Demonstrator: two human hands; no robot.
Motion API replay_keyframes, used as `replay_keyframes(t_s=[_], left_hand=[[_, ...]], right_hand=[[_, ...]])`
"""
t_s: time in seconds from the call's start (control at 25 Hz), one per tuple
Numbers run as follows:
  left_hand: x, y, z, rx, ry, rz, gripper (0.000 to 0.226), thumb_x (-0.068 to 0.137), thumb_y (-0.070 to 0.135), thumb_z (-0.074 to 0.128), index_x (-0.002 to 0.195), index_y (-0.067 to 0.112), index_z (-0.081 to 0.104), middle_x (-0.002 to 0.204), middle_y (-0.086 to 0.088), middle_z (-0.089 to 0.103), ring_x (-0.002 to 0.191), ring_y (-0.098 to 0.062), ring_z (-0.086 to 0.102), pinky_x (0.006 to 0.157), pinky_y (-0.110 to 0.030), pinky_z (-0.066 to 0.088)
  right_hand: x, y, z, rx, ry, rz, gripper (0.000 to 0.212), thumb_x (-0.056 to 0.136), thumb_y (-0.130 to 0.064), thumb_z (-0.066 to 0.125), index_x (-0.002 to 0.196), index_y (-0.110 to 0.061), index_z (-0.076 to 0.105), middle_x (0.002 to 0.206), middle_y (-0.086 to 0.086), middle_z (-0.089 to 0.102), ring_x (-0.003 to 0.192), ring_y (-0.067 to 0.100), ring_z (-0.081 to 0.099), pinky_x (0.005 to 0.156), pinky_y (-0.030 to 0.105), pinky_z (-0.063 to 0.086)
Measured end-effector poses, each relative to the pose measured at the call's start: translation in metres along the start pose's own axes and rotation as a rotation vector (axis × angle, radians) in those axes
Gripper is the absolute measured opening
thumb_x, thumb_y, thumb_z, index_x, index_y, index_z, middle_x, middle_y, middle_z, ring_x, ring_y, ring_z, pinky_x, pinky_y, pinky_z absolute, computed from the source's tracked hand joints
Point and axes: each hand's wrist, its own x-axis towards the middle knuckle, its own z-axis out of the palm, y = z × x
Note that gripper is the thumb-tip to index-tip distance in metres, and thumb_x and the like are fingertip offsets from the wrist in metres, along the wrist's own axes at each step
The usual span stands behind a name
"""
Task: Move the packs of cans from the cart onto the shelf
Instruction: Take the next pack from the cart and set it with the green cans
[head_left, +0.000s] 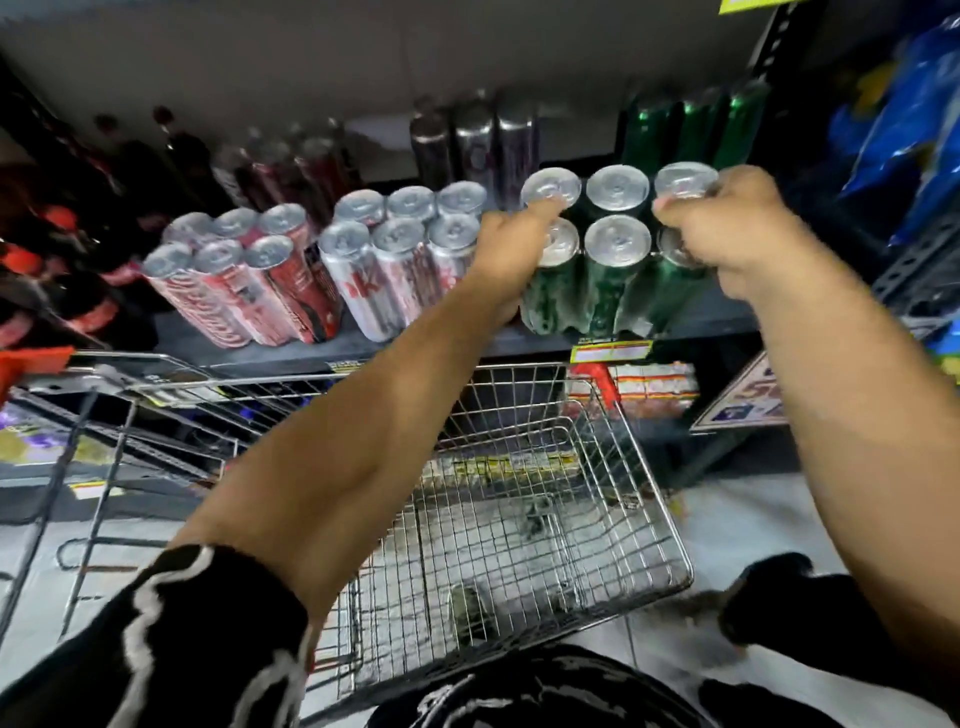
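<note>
A shrink-wrapped pack of green cans (615, 260) stands on the dark shelf (701, 317) near its front edge. My left hand (506, 249) grips the pack's left side and my right hand (727, 223) grips its right side. To the left stand a pack of silver cans (400, 260) and a pack of red and white cans (239, 286), both leaning on the same shelf. The wire cart (519, 519) sits below my arms and its basket holds no packs.
Dark bottles (67, 249) fill the shelf's left end. Tall single cans (472, 140) and green cans (691, 124) stand at the back. Blue bags (904, 119) hang at the right. A lower shelf holds boxed goods (654, 384). A sign (748, 400) leans by the floor.
</note>
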Motion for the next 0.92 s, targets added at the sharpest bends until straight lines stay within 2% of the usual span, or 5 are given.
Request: replay_keyframes(t_s=[0.16, 0.32, 0.56, 0.68, 0.92], left_hand=[[0.019, 0.010, 0.020, 0.302, 0.013, -0.039, 0.066, 0.069, 0.045, 0.057, 0.124, 0.010, 0.059, 0.122, -0.009, 0.064, 0.108, -0.028, 0.062, 0.092, -0.038, 0.051], [0.029, 0.016, 0.031, 0.299, 0.007, 0.028, 0.027, 0.074, 0.028, 0.060, 0.094, 0.010, 0.065, 0.096, -0.006, 0.067, 0.096, -0.030, 0.065, 0.079, -0.033, 0.049], [0.025, -0.039, 0.027, 0.203, 0.164, -0.006, 0.082, 0.053, 0.035, 0.075, 0.126, 0.006, 0.050, 0.114, -0.010, 0.069, 0.103, -0.027, 0.067, 0.093, -0.044, 0.055], [0.023, -0.065, 0.014, 0.365, 0.104, -0.011, 0.060, 0.071, 0.025, 0.074, 0.126, 0.009, 0.056, 0.118, -0.011, 0.069, 0.108, -0.029, 0.066, 0.096, -0.042, 0.053], [0.021, -0.075, 0.012, 0.500, 0.107, 0.071, 0.044, 0.086, 0.026, 0.070, 0.128, 0.016, 0.058, 0.125, -0.005, 0.069, 0.114, -0.025, 0.063, 0.094, -0.030, 0.048]], right_hand=[[0.039, 0.016, 0.015, -0.257, -0.043, -0.037, 0.044, 0.082, -0.023, 0.064, 0.122, -0.007, 0.058, 0.110, 0.009, 0.061, 0.105, 0.026, 0.060, 0.074, 0.026, 0.040], [0.053, 0.020, 0.032, -0.283, -0.022, -0.075, 0.040, 0.093, -0.021, 0.050, 0.133, -0.012, 0.052, 0.128, 0.013, 0.061, 0.117, 0.030, 0.057, 0.090, 0.028, 0.042], [0.017, 0.064, 0.024, 0.137, -0.003, -0.067, 0.082, 0.081, -0.035, 0.067, 0.150, -0.016, 0.026, 0.148, 0.003, 0.045, 0.132, 0.017, 0.045, 0.108, 0.030, 0.036], [0.009, 0.097, 0.028, 0.014, -0.102, -0.041, 0.082, 0.073, -0.013, 0.072, 0.144, -0.022, 0.032, 0.128, -0.001, 0.057, 0.118, 0.020, 0.055, 0.097, 0.033, 0.044], [0.014, 0.110, 0.025, -0.078, -0.118, -0.100, 0.076, 0.081, -0.017, 0.073, 0.145, -0.019, 0.031, 0.134, 0.002, 0.055, 0.116, 0.015, 0.050, 0.096, 0.030, 0.041]])
